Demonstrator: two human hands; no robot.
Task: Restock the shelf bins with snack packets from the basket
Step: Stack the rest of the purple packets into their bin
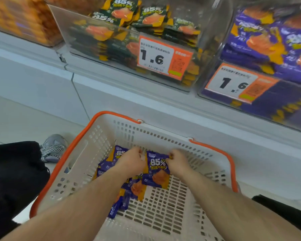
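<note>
pale shop floor under a white shelf of clear plastic bins (215, 49). in the cream perforated basket with orange rim (181, 206), my right hand (178, 160) pinches the top corner of a purple foil snack packet (156, 173); my left hand (132, 162) curls on its other edge. it looks light, crinkly and slippery, so the sealed edges seem the best hold.

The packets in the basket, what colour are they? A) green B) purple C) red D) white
B, the packets lying in the basket are purple with orange corners, like the one that the left hand and right hand pinch by its top corners.
</note>
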